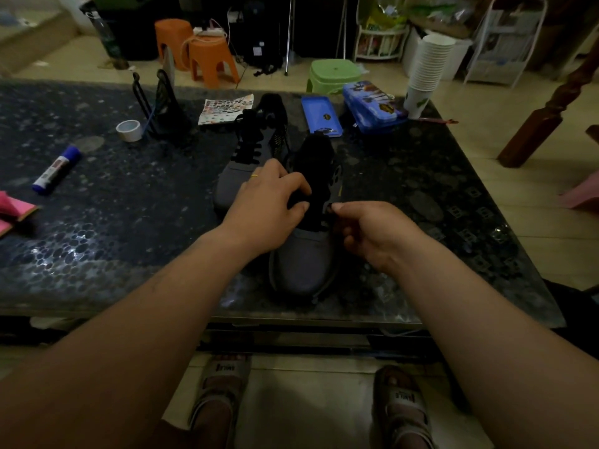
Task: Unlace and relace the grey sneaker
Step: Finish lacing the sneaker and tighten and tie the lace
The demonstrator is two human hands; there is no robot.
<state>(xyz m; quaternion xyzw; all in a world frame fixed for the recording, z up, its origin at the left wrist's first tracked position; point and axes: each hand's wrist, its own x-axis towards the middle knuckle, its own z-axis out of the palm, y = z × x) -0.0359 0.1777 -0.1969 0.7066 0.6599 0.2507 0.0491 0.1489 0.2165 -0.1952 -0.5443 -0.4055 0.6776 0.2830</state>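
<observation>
A grey sneaker point(303, 264) with a black tongue and black laces stands toe-toward-me near the front edge of the dark table point(113, 228). My left hand point(269, 205) grips the black tongue and lace area from the left, thumb and fingers curled over it. My right hand point(372, 231) pinches a black lace end point(328, 208) at the sneaker's right eyelet row. A second grey sneaker point(249, 157), laced in black, lies just behind and to the left, partly hidden by my left hand.
On the table are a glue stick point(56, 170), a tape roll point(129, 130), a black stand point(162, 105), a sticker sheet point(225, 109), a blue tray point(321, 115), a blue pencil case point(372, 106) and stacked paper cups point(428, 69). Stools stand on the floor behind.
</observation>
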